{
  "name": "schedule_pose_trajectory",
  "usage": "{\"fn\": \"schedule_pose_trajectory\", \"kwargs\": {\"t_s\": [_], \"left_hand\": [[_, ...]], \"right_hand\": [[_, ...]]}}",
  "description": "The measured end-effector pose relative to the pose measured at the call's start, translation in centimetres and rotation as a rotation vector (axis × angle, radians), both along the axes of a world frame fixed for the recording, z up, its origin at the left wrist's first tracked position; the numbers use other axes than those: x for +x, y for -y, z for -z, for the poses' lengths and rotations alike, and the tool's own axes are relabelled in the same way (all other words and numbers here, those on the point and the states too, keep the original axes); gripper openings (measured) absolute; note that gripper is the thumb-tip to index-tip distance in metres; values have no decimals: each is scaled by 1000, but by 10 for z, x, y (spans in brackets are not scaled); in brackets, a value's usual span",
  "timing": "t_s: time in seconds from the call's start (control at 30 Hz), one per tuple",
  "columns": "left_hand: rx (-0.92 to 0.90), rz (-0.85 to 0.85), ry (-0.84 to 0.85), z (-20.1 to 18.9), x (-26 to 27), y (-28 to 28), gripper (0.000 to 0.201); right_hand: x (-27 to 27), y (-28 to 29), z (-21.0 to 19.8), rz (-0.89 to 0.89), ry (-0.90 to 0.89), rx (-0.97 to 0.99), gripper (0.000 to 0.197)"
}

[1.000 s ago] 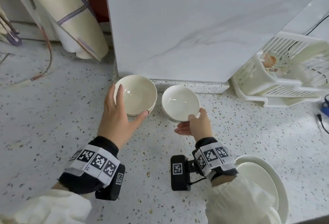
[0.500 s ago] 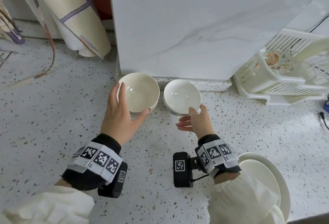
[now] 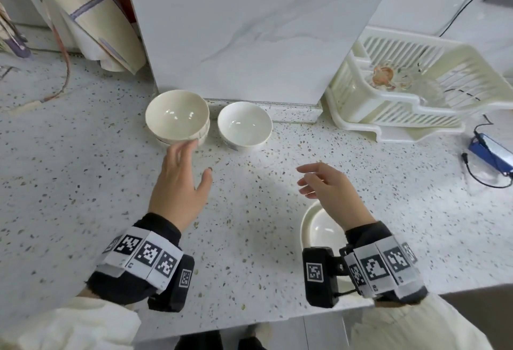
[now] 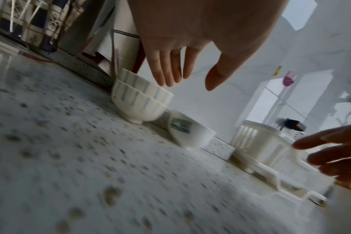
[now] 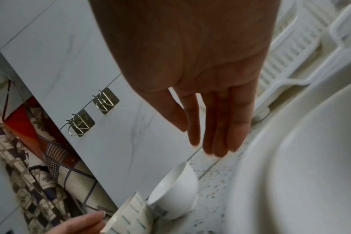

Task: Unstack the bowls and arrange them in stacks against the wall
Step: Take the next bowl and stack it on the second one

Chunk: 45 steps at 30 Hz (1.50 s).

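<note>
Both hands, left hand (image 3: 177, 183) and right hand (image 3: 330, 185), hover spread and empty over the desk (image 3: 69, 183) (speckled), near two stacked bowls (image 3: 177, 116) beside a single bowl (image 3: 244, 123) against the wall (image 3: 249, 30), dish rack (image 3: 410, 94) rightward.

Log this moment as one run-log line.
left hand open | right hand open | striped stack, white bowl at wall

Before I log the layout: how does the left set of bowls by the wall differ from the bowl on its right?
The striped bowls are two nested together; the plain white bowl stands alone. The striped bowls carry blue-grey vertical streaks outside and look cream; the plain white bowl is whiter, with a printed label on its side. The striped bowls rise higher than the plain white bowl. Both sit upright by the wall, touched by neither hand.
</note>
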<state>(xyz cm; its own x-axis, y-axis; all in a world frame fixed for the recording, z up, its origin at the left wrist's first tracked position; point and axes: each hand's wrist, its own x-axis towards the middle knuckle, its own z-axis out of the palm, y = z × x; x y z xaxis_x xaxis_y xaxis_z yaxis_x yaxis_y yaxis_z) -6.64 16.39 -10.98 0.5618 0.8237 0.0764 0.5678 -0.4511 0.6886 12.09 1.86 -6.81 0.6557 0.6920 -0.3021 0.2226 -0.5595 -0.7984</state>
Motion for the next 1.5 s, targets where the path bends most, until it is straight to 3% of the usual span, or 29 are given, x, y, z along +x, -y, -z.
{"fn": "schedule_pose_trajectory", "kwargs": {"t_s": [0.2, 0.4, 0.6, 0.9, 1.27, 1.5], "left_hand": [[-89, 130, 30, -1, 27, 69, 38], [-183, 268, -12, 0, 58, 126, 33], [-215, 246, -65, 1, 67, 150, 40], [-213, 209, -110, 3, 65, 155, 45], [-274, 251, -109, -5, 55, 128, 34], [-217, 193, -13, -18, 41, 74, 34]], "right_hand": [[25, 72, 9, -31, 320, -171, 27], [34, 108, 13, -116, 382, -257, 28], [31, 116, 16, -269, 406, -386, 44], [28, 117, 23, -275, 211, -366, 65], [43, 112, -10, -152, 165, -267, 43], [43, 51, -39, 12, -38, -71, 39]]}}
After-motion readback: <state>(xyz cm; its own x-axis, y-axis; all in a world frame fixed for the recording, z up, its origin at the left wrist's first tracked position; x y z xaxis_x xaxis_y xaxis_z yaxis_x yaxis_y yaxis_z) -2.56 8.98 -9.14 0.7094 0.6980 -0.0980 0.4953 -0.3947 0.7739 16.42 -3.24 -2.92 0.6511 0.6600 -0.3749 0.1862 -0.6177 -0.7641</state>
